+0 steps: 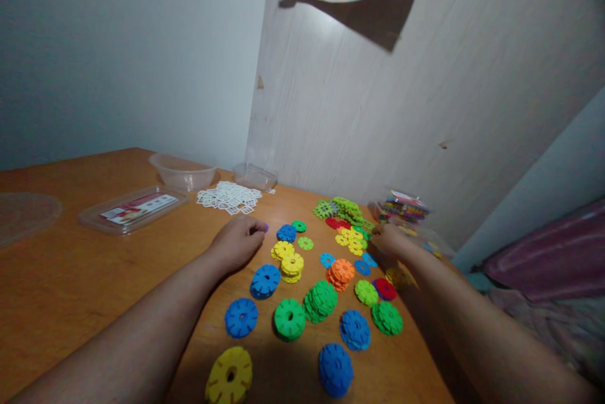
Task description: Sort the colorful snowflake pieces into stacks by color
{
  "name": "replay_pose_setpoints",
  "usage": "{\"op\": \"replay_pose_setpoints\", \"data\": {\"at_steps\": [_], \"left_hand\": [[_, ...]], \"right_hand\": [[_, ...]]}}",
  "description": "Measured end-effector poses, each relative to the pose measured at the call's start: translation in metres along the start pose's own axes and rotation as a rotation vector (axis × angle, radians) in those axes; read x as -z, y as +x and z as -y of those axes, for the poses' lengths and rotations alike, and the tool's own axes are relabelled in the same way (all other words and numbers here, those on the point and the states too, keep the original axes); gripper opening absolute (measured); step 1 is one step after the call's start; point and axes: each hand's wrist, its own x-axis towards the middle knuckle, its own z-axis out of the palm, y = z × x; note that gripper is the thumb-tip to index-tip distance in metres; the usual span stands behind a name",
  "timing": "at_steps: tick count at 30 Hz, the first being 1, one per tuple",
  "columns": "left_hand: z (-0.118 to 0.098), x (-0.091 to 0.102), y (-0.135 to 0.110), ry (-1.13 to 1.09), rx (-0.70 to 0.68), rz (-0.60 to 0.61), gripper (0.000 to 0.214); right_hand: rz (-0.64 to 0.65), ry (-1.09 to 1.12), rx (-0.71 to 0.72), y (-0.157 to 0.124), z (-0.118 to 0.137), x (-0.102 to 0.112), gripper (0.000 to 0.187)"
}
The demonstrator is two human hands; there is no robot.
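Note:
My left hand (239, 241) rests on the table with its fingers closed, a small purple notched disc (267, 227) showing at the fingertips. Just right of it lie blue discs (286, 233) and a yellow stack (292, 265). On the other side, my right hand (390, 240) has its fingers curled down beside small green discs (363, 233) and yellow discs (350, 238); what its fingertips grip, if anything, is hidden. Between my forearms stand stacks of slotted discs, among them orange ones (340, 273), green ones (320, 300) and blue ones (335, 369).
White square lattice pieces (229, 196) lie in a pile behind my left hand. A clear bowl (183, 171), a clear tray (255, 176) and a labelled lid (135, 210) are at the left and back. Green lattice pieces (343, 208) and a colourful pack (403, 208) sit near the wall.

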Motion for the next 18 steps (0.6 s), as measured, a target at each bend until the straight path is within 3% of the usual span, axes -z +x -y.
{"op": "replay_pose_setpoints", "data": {"at_steps": [4, 9, 14, 18], "left_hand": [[-0.006, 0.002, -0.002, -0.011, 0.041, -0.006, 0.026], [-0.008, 0.001, -0.004, -0.006, 0.034, -0.041, 0.023], [-0.005, 0.0, -0.003, -0.009, 0.017, -0.042, 0.023], [-0.005, 0.0, -0.003, -0.005, 0.02, -0.03, 0.024]], "right_hand": [[-0.017, -0.16, -0.08, 0.026, 0.009, -0.004, 0.007], [-0.006, -0.19, -0.062, 0.044, 0.016, -0.002, 0.013], [-0.017, -0.15, -0.073, 0.048, 0.02, -0.004, 0.026], [0.019, -0.072, -0.083, 0.043, 0.024, -0.005, 0.026]]}}
